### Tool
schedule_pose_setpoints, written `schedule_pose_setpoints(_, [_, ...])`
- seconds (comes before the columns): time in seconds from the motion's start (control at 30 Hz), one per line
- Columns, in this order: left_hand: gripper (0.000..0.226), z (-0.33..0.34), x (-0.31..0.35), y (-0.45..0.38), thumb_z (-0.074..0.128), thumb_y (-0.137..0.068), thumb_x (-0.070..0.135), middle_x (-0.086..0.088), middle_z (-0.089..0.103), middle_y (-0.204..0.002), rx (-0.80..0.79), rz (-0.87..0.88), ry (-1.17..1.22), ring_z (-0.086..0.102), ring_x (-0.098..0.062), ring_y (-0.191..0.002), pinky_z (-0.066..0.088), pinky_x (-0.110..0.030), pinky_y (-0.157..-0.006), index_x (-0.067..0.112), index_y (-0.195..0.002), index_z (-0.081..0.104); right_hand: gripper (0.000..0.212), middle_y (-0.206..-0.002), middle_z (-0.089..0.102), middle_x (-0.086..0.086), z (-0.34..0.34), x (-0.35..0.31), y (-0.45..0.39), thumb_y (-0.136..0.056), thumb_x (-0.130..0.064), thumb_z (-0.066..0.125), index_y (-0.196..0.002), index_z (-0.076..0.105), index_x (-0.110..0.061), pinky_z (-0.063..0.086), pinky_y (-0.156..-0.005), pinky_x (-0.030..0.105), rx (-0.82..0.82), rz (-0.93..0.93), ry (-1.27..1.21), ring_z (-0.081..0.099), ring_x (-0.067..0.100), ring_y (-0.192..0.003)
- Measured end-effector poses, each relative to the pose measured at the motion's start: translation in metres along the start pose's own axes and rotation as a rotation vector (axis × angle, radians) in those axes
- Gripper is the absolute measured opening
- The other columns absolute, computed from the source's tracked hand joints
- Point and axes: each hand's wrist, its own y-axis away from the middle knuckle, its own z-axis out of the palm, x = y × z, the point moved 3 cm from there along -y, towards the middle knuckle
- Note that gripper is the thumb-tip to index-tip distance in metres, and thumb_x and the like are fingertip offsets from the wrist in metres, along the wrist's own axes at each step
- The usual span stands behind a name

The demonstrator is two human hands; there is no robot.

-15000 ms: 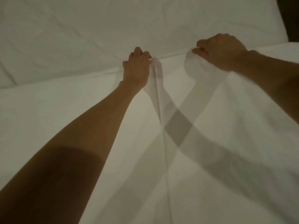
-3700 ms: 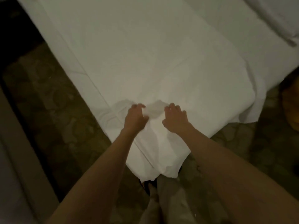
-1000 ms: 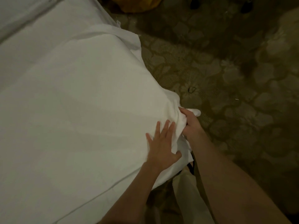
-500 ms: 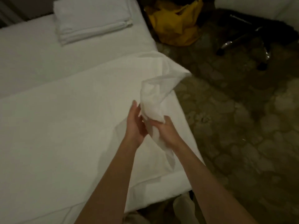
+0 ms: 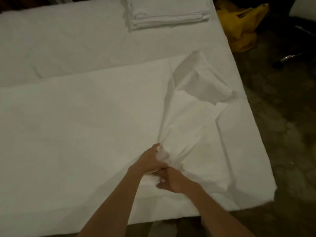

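Compared with half a second ago, both hands sit lower in the view and the gathered cloth, then held up loosely, is now drawn out into a long ridge across the bed.

Left hand [image 5: 150,159]: fingers curled, gripping a bunch of the white sheet [image 5: 193,106]. Right hand [image 5: 172,183]: just below and touching the left, fingers also curled into the same bunch; how much cloth it holds is partly hidden.

Sheet: spread over the near part of the bed [image 5: 68,40]. Its right-hand portion is lifted and rumpled, running from the hands up toward the far right edge. The rest lies flat.

Step in hand, as judged: gathering or pulling this side of the sheet to reset it. To do it well, keep both grips close together, pull evenly along the ridge rather than sideways, and watch that the flat left portion does not drag out of line.

Surroundings: a stack of folded linen [image 5: 169,12] rests at the far end of the bed, well apart from the hands. A yellow bag [image 5: 239,28] and a chair base [image 5: 290,57] stand on the patterned floor [image 5: 282,134] beyond the right edge. Nothing lies between the hands and the ridge; the light is dim.
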Motion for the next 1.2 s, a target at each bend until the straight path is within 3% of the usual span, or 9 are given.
schedule_pose_setpoints(0.13, [0.108, 0.017, -0.007, -0.011, 0.078, -0.072, 0.043, -0.007, 0.027, -0.145, 0.043, 0.053, -0.125, 0.045, -0.030, -0.127, 0.042, -0.040, -0.101, 0.025, -0.152, 0.008, 0.016, -0.072, 0.065, 0.002, -0.035, 0.028, 0.010, -0.087, -0.008, 0.061, -0.072, 0.067, -0.011, 0.045, -0.067, 0.025, 0.280, 0.253, -0.624, 0.060, 0.013, -0.070])
schedule_pose_setpoints(0.23, [0.117, 0.031, -0.001, -0.007, 0.076, -0.072, 0.040, -0.006, 0.013, -0.149, 0.099, 0.055, -0.359, 0.048, -0.028, -0.121, 0.048, -0.037, -0.093, 0.026, -0.152, -0.008, 0.011, -0.077, 0.063, 0.003, -0.080, 0.060, 0.019, -0.093, -0.017, 0.056, -0.084, 0.062, -0.014, 0.044, -0.067, 0.028, 0.683, 0.345, -1.100, 0.059, 0.015, -0.072])
schedule_pose_setpoints(0.4, [0.105, 0.046, 0.012, -0.001, 0.071, -0.072, 0.048, -0.005, 0.010, -0.150, 0.338, -0.068, -0.381, 0.032, -0.029, -0.129, 0.047, -0.045, -0.094, 0.027, -0.146, 0.000, 0.055, -0.084, 0.061, 0.006, -0.136, 0.067, -0.002, -0.061, -0.047, 0.085, -0.098, 0.058, -0.017, 0.054, -0.066, 0.028, 0.727, 0.245, -1.517, 0.061, 0.016, -0.063])
schedule_pose_setpoints(0.57, [0.104, 0.072, 0.029, -0.010, 0.086, -0.053, 0.038, -0.009, 0.031, -0.142, 0.397, -0.046, -0.447, 0.037, -0.036, -0.125, 0.052, -0.056, -0.077, 0.023, -0.134, 0.020, 0.068, -0.117, 0.068, 0.004, -0.195, 0.046, -0.042, -0.066, -0.049, 0.082, -0.124, 0.061, -0.021, 0.049, -0.098, 0.045, 0.885, 0.122, -1.454, 0.065, 0.024, -0.106])
schedule_pose_setpoints(0.63, [0.109, 0.078, 0.030, -0.019, 0.091, -0.040, 0.022, -0.012, 0.043, -0.136, 0.398, -0.092, -0.458, 0.044, -0.039, -0.119, 0.056, -0.052, -0.059, 0.016, -0.132, 0.032, 0.097, -0.128, 0.060, 0.003, -0.219, 0.057, -0.058, -0.054, -0.046, 0.090, -0.136, 0.049, -0.017, 0.046, -0.101, 0.044, 1.054, 0.145, -1.406, 0.061, 0.022, -0.112])
schedule_pose_setpoints(0.73, [0.095, 0.069, 0.021, -0.025, 0.094, -0.025, 0.006, -0.010, 0.056, -0.106, 0.430, -0.070, -0.416, 0.059, -0.033, -0.089, 0.050, -0.033, -0.035, 0.015, -0.110, 0.054, 0.088, -0.136, 0.047, 0.006, -0.241, 0.038, -0.047, -0.077, -0.013, 0.077, -0.146, 0.023, -0.007, 0.044, -0.100, 0.036, 1.230, 0.230, -1.280, 0.052, 0.019, -0.110])
schedule_pose_setpoints(0.9, [0.036, 0.007, -0.012, -0.023, 0.042, -0.092, 0.004, -0.006, 0.055, -0.112, 0.361, -0.094, -0.109, 0.058, -0.030, -0.106, 0.048, -0.037, -0.083, 0.017, -0.125, 0.048, 0.049, -0.103, 0.062, 0.005, -0.248, -0.014, -0.066, -0.088, 0.000, 0.062, -0.133, 0.045, -0.004, 0.052, -0.085, 0.034, 1.121, 0.038, -1.284, 0.059, 0.022, -0.095])
schedule_pose_setpoints(1.03, [0.041, -0.032, -0.039, 0.008, 0.046, -0.088, 0.008, -0.004, 0.066, -0.114, 0.412, -0.086, 0.198, 0.061, -0.025, -0.103, 0.045, -0.030, -0.084, 0.023, -0.124, 0.056, 0.021, -0.098, 0.064, 0.006, -0.253, -0.111, -0.104, -0.088, 0.002, 0.060, -0.109, 0.061, -0.004, 0.048, -0.086, 0.033, 0.998, -0.138, -0.991, 0.062, 0.015, -0.082])
schedule_pose_setpoints(1.2, [0.043, -0.098, -0.085, 0.041, 0.062, -0.079, 0.017, -0.007, 0.069, -0.104, 0.603, -0.149, 0.382, 0.062, -0.030, -0.101, 0.045, -0.029, -0.082, 0.020, -0.121, 0.058, 0.049, -0.142, 0.046, 0.019, -0.241, -0.244, -0.167, -0.092, 0.005, 0.048, -0.140, 0.040, 0.003, 0.036, -0.098, 0.013, 0.942, -0.301, -0.568, 0.047, 0.025, -0.129])
